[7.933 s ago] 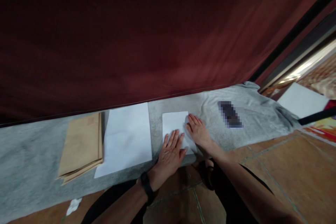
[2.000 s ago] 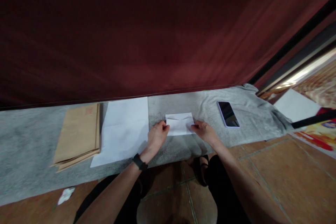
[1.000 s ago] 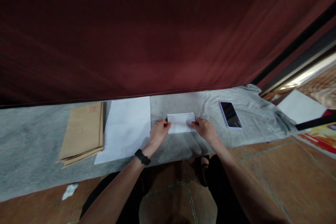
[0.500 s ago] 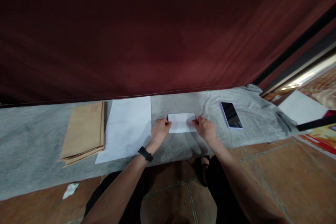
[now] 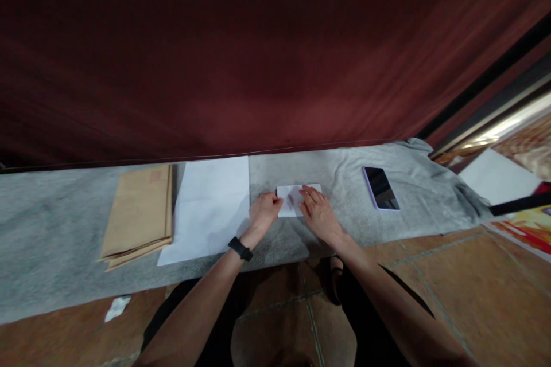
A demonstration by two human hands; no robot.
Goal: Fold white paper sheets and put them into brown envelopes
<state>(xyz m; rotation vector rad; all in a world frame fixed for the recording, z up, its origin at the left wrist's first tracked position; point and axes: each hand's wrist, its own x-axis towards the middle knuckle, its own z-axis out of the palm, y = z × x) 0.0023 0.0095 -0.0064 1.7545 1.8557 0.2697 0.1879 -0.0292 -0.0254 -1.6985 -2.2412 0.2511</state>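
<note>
A small folded white paper lies on the grey cloth in front of me. My left hand, with a black band on its wrist, is curled and pinches the paper's left edge. My right hand lies flat on the right half of the paper, fingers stretched out and pressing down. Most of the paper's right side is hidden under that hand.
A stack of white sheets lies left of my hands, and brown envelopes further left. A dark phone rests on the cloth to the right. A dark red curtain hangs behind. Tiled floor lies below.
The paper went from a half sheet to a small folded packet. In the last half second my right hand left the paper's right edge and moved flat onto its top.
</note>
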